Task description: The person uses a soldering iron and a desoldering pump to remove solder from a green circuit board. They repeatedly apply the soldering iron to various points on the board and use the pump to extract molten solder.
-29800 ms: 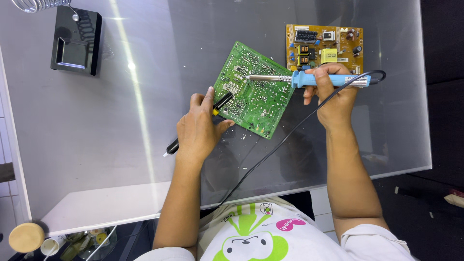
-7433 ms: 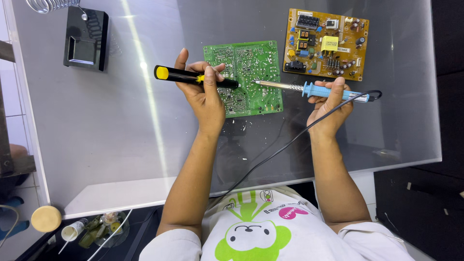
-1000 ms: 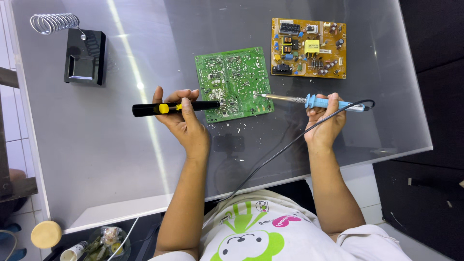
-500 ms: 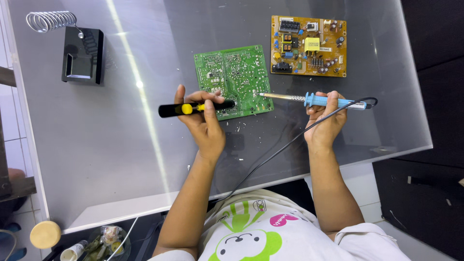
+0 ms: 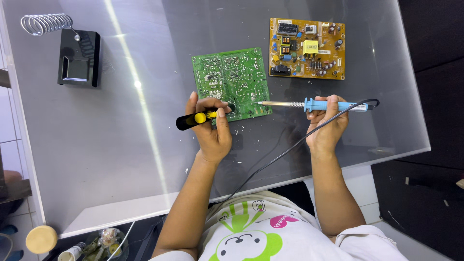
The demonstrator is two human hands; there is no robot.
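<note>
A green circuit board (image 5: 232, 79) lies solder side up on the grey table (image 5: 121, 145). My left hand (image 5: 211, 128) grips a black and yellow desoldering pump (image 5: 198, 118), its tip resting at the board's near edge. My right hand (image 5: 327, 123) holds a blue-handled soldering iron (image 5: 316, 104) level, its metal tip touching the board's near right corner. The iron's black cord (image 5: 290, 150) trails back toward my body.
A yellow-brown circuit board (image 5: 307, 48) with components lies beyond the green one, to the right. A black soldering stand (image 5: 77, 64) with a coil holder (image 5: 46, 22) sits at the far left. Small solder bits dot the table near my hands. Jars sit below the near left table edge.
My left hand has moved the pump rightward, bringing its tip onto the green board's near edge. The soldering iron stays about where it was at the board's corner.
</note>
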